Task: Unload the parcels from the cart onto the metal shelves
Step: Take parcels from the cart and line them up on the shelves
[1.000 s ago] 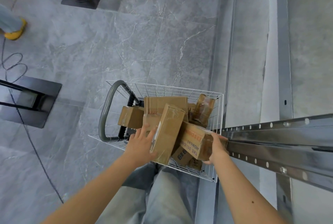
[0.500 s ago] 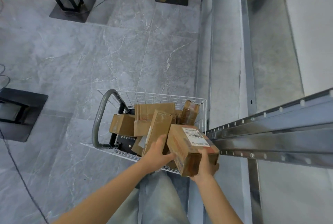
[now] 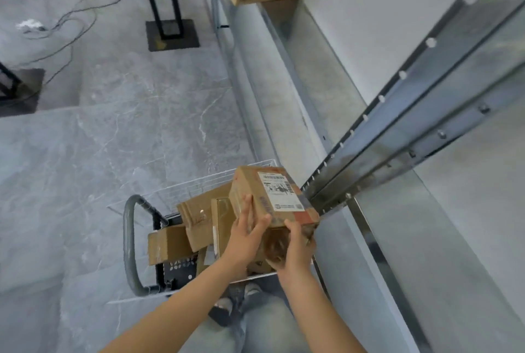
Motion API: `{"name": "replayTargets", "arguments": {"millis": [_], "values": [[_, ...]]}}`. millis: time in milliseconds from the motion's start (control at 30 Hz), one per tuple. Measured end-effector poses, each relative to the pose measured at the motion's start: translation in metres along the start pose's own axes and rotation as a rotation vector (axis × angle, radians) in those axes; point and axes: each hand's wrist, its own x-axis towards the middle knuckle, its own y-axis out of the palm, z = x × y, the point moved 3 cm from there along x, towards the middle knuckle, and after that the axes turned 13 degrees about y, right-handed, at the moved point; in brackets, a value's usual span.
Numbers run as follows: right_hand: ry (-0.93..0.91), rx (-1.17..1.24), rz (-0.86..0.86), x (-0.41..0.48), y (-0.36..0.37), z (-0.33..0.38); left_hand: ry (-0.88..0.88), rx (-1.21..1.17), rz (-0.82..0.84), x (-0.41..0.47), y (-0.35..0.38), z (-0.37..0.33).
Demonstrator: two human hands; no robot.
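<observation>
Labelled parcel (image 3: pixel 272 196) sits above the cart (image 3: pixel 130 242), just beside the shelf upright (image 3: pixel 397 131). Left grip (image 3: pixel 245 235) is spread flat on its side, right grip (image 3: pixel 295 250) curled round the near end. I'd clear the upright first, then slide it flat onto the shelf (image 3: pixel 468 239).

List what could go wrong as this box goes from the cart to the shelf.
1. The box sits close to the shelf post; its corner may catch there on the way up.
2. The left hand only presses flat on the box's side while the right hand grips the near end, so the box could slip.
3. The parcels in the cart lie tilted on each other and might shift.
</observation>
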Motion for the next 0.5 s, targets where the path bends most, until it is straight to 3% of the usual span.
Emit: {"name": "replayTargets", "arguments": {"millis": [200,333,500], "values": [[-0.126,-0.077,0.028,-0.03,-0.017,-0.016,0.035,-0.023,0.128,-0.012,-0.018,-0.013],[-0.329,-0.169,0.014,-0.051,-0.041,-0.005,0.04,0.004,0.282,-0.025,-0.03,-0.025],[-0.447,-0.255,0.15,-0.089,-0.071,0.0,0.073,0.086,0.473,-0.041,-0.027,-0.041]]}}
